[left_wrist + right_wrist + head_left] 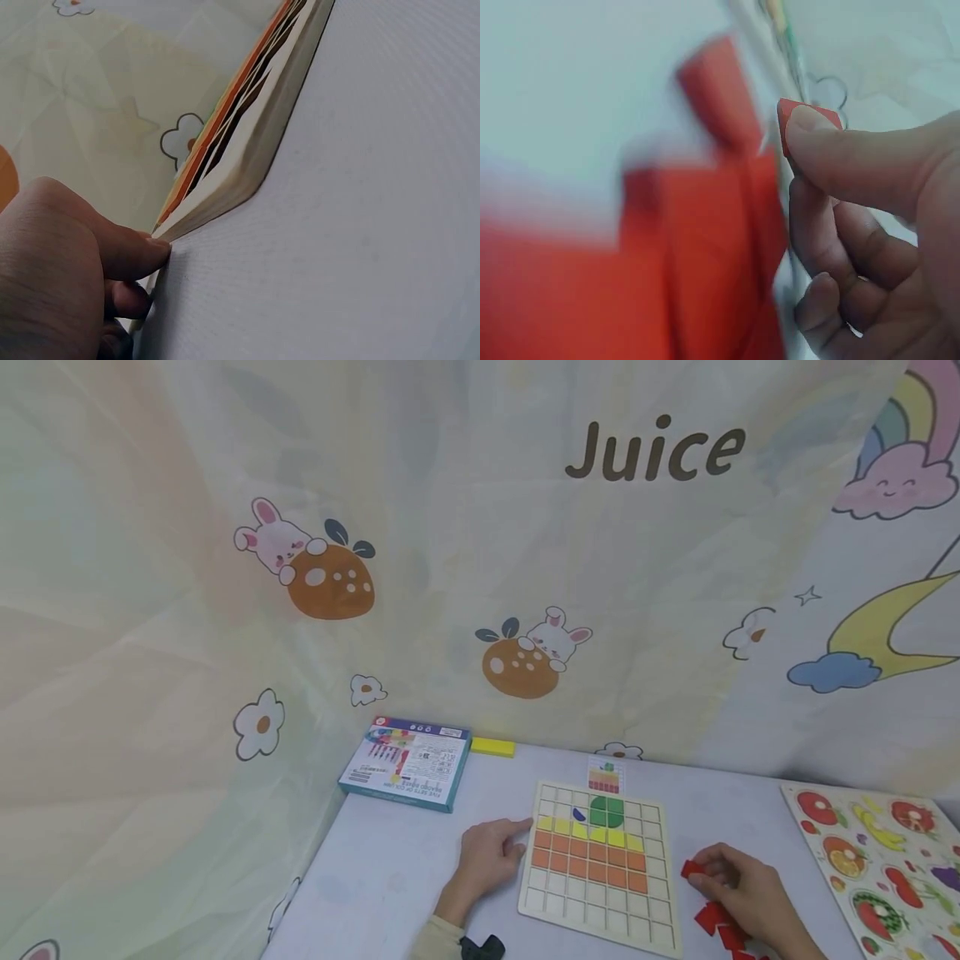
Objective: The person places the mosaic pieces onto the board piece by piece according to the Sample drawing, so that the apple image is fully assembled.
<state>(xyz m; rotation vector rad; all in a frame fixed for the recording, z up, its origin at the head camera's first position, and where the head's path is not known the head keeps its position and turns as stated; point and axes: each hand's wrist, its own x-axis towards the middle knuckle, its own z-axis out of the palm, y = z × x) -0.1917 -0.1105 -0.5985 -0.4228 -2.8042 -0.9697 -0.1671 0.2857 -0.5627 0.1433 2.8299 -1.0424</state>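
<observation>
A pale wooden grid board (555,902) lies on the table in the head view. It carries a yellow row, two rows of orange square tiles (587,867), a round green shape (606,812) and a small blue piece (578,814). My left hand (486,856) is at the board's left edge, its straight index finger touching it; the left wrist view has that hand (67,277) beside the board's side. Right of the board, my right hand (742,889) pinches a red tile (821,112) between thumb and finger. Loose red tiles (708,920) lie below that hand, blurred in the right wrist view.
Behind the board is a small pattern card (605,775). A boxed set (408,764) stands back left, beside a yellow strip (492,747). A fruit-picture board (840,852) lies at the right. Printed fabric (450,543) hangs behind the table.
</observation>
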